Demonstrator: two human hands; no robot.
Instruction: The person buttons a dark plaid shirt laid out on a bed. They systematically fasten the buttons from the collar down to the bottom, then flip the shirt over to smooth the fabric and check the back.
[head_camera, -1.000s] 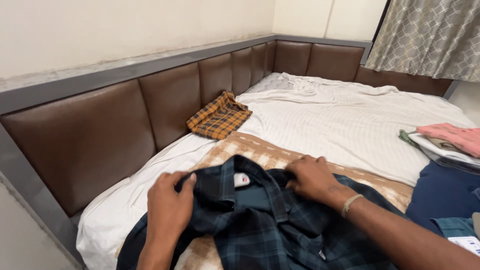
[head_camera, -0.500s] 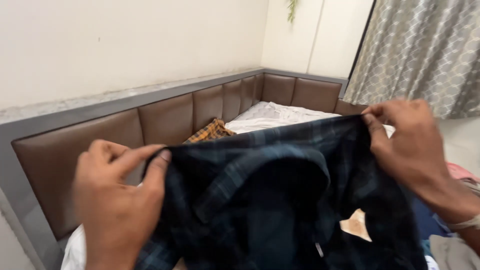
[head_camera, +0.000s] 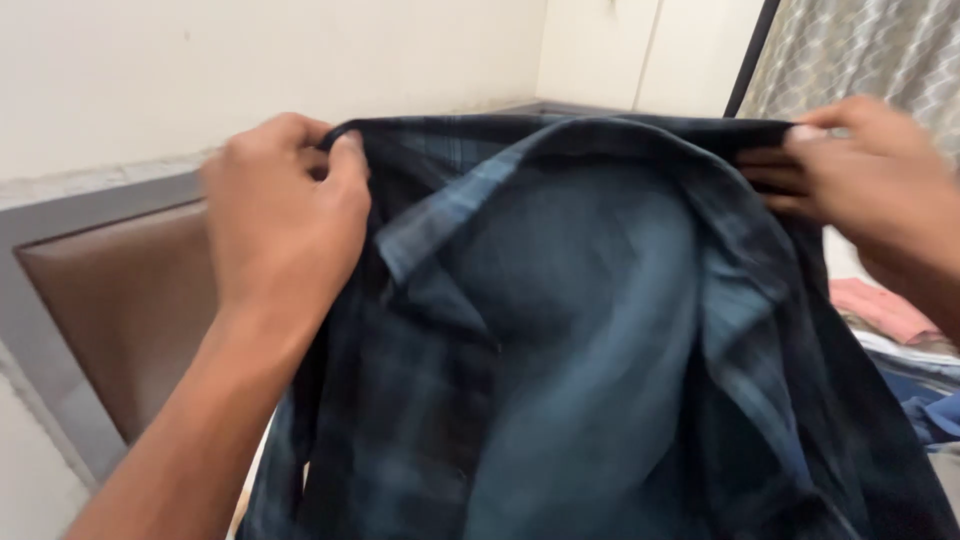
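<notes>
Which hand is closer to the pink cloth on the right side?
Right. The right hand grips the dark plaid shirt just above the pink cloth; the left hand holds the shirt's far shoulder.

A brown padded leather headboard panel (head_camera: 120, 320) in a grey frame, a patterned grey curtain (head_camera: 860, 50), folded pink cloth (head_camera: 880, 310).

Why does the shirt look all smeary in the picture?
In the head view, the dark plaid shirt is blurred, most in its middle and lower part, where the checks smear. The right hand looks soft too; the left hand is sharper. The light is soft and even, with no glare. The wall is plain and bright.
</notes>
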